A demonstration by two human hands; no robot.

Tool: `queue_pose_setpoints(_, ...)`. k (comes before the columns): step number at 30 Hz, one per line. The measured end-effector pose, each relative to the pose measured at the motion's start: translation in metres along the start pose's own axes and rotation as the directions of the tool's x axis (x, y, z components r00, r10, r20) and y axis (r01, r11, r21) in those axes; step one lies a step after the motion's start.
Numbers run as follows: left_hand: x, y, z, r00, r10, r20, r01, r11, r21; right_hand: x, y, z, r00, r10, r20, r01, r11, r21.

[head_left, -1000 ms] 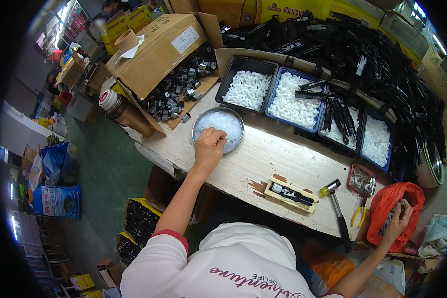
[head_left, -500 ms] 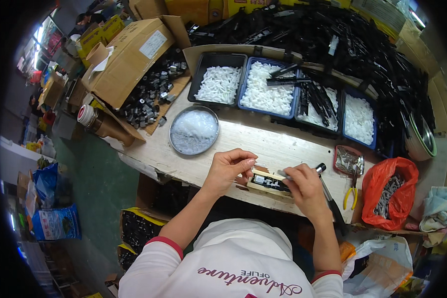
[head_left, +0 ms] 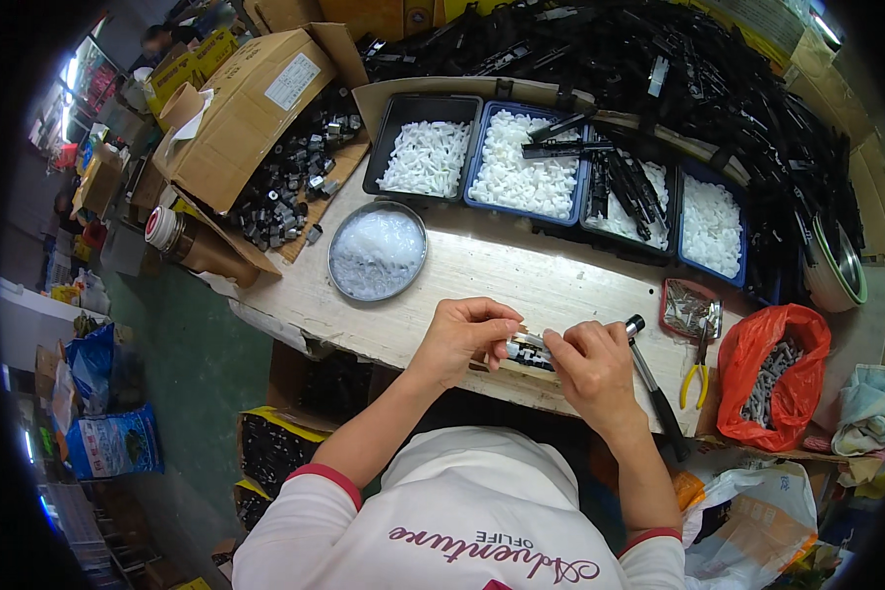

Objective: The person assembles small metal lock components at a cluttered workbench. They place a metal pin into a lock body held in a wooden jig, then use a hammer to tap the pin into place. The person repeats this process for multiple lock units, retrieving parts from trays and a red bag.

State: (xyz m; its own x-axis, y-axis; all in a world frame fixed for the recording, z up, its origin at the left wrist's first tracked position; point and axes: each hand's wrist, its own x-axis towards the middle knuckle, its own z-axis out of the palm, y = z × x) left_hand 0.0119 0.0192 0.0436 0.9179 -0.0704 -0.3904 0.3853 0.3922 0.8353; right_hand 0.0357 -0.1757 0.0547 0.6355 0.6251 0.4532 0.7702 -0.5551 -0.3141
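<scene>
At the near edge of the table lies a narrow black assembly (head_left: 528, 356) with small white and metallic pieces in it, seated in a cream-coloured holder that my fingers partly cover. My left hand (head_left: 465, 342) is at its left end, thumb and forefinger pinched together; whatever they grip is too small to name. From the right, my right hand (head_left: 596, 372) bends over the other end, its fingertips closed just above the assembly, on something I cannot make out. A hammer (head_left: 670, 425) with a black handle lies just right of my right hand.
Behind my hands stand a round metal dish (head_left: 419, 278) of translucent small parts and bins (head_left: 474, 192) of white pieces. Pliers (head_left: 696, 386), a red tray (head_left: 667, 324) and a red bag (head_left: 792, 428) are at the right. Black parts (head_left: 698, 108) heap up behind; a carton (head_left: 231, 133) stands left.
My hands have come closer together over the assembly. The right hand has shifted left and now covers more of it; the left fingers stay pinched at its left end.
</scene>
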Motion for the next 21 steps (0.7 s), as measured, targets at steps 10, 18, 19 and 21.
queue_pose_setpoints(10,0.001,-0.013,0.005,0.965,0.242,0.102,-0.263,0.888,0.376,-0.024,0.016,-0.003,0.962,0.272,-0.003,-0.259,0.92,0.294)
queue_pose_setpoints(18,0.005,-0.046,0.016,0.795,0.517,0.318,-0.493,0.243,0.836,-0.048,0.031,-0.013,0.856,0.458,0.239,-0.517,0.763,0.389)
queue_pose_setpoints(19,0.006,-0.047,0.017,0.789,0.522,0.323,-0.492,0.223,0.842,-0.05,0.032,-0.012,0.86,0.452,0.236,-0.51,0.779,0.365)
queue_pose_setpoints(21,0.006,-0.049,0.018,0.795,0.516,0.32,-0.483,0.219,0.848,-0.049,0.031,-0.013,0.874,0.427,0.233,-0.483,0.816,0.318)
